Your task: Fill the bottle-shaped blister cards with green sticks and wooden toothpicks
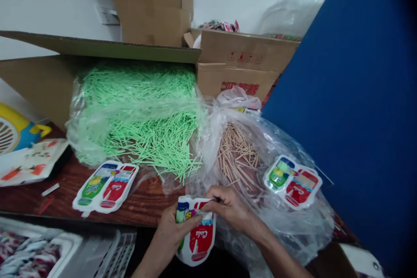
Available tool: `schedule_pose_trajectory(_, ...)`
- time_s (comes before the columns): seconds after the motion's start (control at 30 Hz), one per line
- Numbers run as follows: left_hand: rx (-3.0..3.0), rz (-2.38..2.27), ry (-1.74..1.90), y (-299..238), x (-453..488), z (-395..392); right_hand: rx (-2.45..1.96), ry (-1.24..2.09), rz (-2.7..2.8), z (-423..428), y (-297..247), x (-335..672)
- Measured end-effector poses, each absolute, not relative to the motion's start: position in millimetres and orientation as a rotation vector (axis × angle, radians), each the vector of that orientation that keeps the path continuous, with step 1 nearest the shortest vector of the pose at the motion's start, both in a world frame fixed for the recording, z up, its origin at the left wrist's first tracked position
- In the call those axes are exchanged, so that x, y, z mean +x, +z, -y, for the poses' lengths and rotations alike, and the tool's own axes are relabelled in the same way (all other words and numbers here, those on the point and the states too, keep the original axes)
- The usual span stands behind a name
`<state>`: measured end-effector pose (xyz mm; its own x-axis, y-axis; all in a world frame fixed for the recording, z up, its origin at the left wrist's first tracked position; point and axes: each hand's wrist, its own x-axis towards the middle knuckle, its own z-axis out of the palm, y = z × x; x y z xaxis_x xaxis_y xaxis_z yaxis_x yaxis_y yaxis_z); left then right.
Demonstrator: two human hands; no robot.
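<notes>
My left hand (172,235) grips a flat bottle-shaped snack packet (198,238), green on its left half and red "Cola" on its right, near the table's front edge. Fingers of my right hand (229,206) pinch the packet's top right corner. A second such packet (106,186) lies on the wooden table to the left. A third packet (292,181) rests on crumpled clear plastic to the right. A clear bag of brown sticks (237,154) lies just behind my right hand. A large bag of green sticks (143,117) spills out of an open cardboard box.
Open cardboard box (42,78) on its side at back left, more cartons (241,58) behind. A blue panel (355,95) stands at right. A yellow fan toy (14,130) and printed card (31,160) sit far left. White trays (48,252) lie below the table edge.
</notes>
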<state>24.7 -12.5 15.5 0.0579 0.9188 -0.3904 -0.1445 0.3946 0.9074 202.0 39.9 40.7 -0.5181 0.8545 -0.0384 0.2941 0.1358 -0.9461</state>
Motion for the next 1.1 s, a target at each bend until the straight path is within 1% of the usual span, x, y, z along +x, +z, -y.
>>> schedule_pose_trajectory(0.1, 0.853, -1.268, 0.96, 17, 33, 8, -1.114, 1.355, 1.878, -41, 39, 213)
schedule_pose_trajectory(0.37, 0.986, -1.148, 0.804, 19, 52, -4, -1.1, 1.276, 1.961, -44, 23, 242)
schedule_pose_trajectory(0.47, 0.976, -1.116, 0.786, 14, 56, -9, -1.081, 1.288, 2.052, -53, 26, 253)
schedule_pose_trajectory(0.53, 0.962, -1.13, 0.779, 11, 56, -11, -1.084, 1.233, 2.153, -69, 32, 266)
schedule_pose_trajectory(0.57, 0.945, -1.139, 0.77, 10, 56, -11, -1.122, 1.155, 2.215, -80, 35, 274)
schedule_pose_trajectory(0.6, 0.922, -1.146, 0.765, 8, 55, -12, -1.216, 0.997, 2.264, -93, 38, 283)
schedule_pose_trajectory(0.63, 0.898, -1.153, 0.765, 7, 54, -12, -1.353, 0.784, 2.31, -108, 40, 292)
schedule_pose_trajectory(0.7, 0.851, -1.16, 0.787, 5, 53, -11, -1.682, 0.252, 2.499, -138, 41, 310)
schedule_pose_trajectory(0.73, 0.826, -1.163, 0.801, 4, 52, -11, -1.759, 0.151, 2.514, -152, 40, 317)
schedule_pose_trajectory(0.8, 0.774, -1.162, 0.819, 1, 51, -11, -1.845, 0.018, 2.55, -175, 35, 327)
schedule_pose_trajectory(0.9, 0.695, -1.136, 0.828, -2, 50, -11, -1.879, -0.077, 2.607, -194, 24, 330)
schedule_pose_trajectory(1.1, 0.676, -1.104, 0.841, -5, 47, -11, -1.858, -0.142, 2.675, -208, 8, 331)
